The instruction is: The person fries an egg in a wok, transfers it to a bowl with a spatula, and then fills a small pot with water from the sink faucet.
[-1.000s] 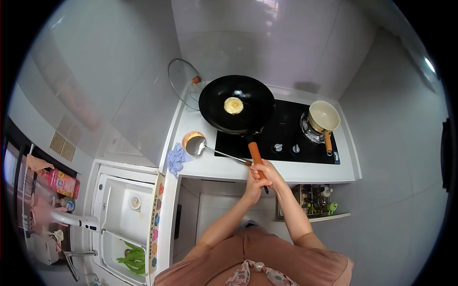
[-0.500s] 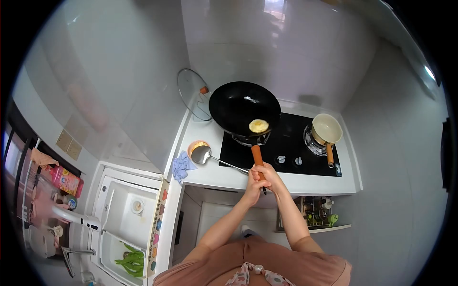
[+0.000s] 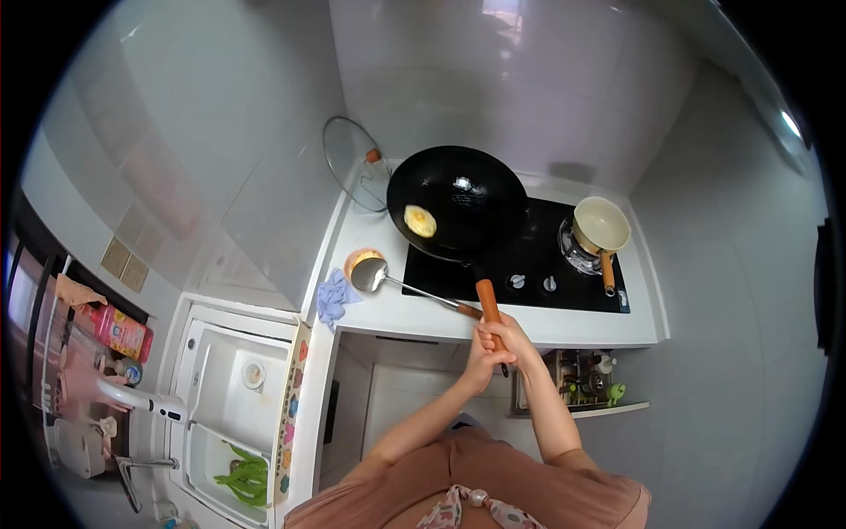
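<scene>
My left hand (image 3: pixel 480 360) and my right hand (image 3: pixel 508 337) are both closed around the orange handle of the black wok (image 3: pixel 476 212), one against the other. The wok is over the left side of the black stove. A fried egg (image 3: pixel 420 221) lies at the left side of its inner surface, with a yellow yolk near its middle. Left of my hands, a metal spatula (image 3: pixel 368 274) rests with its head on a small orange-rimmed bowl (image 3: pixel 354 257), its handle end close to the wok handle.
A cream saucepan (image 3: pixel 601 226) stands on the right burner. A glass lid (image 3: pixel 352 163) leans at the back left. A blue cloth (image 3: pixel 333 300) lies by the bowl. Green leaves (image 3: pixel 242 476) are in the sink (image 3: pixel 231 331). Below the stove's right side, a drawer (image 3: pixel 608 409) holding bottles is open.
The egg has slid from the wok's lower right to its left side since the middle frame. My hands have shifted slightly right with the wok handle, and the wok has turned a little.
</scene>
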The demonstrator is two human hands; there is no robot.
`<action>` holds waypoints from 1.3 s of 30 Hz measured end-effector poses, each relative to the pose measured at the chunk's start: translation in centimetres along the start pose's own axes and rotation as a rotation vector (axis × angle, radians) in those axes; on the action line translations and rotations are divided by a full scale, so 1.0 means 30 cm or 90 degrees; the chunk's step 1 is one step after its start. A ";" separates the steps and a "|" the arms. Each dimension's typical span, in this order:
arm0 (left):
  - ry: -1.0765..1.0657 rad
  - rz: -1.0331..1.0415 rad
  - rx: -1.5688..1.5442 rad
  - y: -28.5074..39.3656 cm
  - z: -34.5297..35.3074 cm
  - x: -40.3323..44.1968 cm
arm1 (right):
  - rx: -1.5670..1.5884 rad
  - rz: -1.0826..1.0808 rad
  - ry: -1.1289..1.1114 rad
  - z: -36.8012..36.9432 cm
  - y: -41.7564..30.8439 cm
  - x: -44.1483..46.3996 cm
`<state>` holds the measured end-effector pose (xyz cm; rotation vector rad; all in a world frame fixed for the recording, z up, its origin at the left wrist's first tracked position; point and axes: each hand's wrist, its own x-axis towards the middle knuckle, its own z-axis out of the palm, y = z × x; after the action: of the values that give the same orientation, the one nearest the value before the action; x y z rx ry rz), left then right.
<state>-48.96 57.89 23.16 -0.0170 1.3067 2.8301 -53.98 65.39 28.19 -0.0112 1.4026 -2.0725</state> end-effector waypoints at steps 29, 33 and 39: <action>-0.010 -0.044 -0.053 0.006 -0.030 0.170 | -0.036 -0.031 0.040 -0.042 -0.052 0.147; 0.010 -0.012 -0.032 0.061 -0.081 0.214 | -0.005 -0.037 0.003 -0.006 -0.047 0.236; 0.013 -0.009 -0.006 0.066 -0.102 0.150 | -0.004 0.007 0.004 0.044 -0.021 0.183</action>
<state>-53.52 54.35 22.60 -0.0550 1.2914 2.8319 -58.25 61.71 27.48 0.0000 1.4101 -2.0602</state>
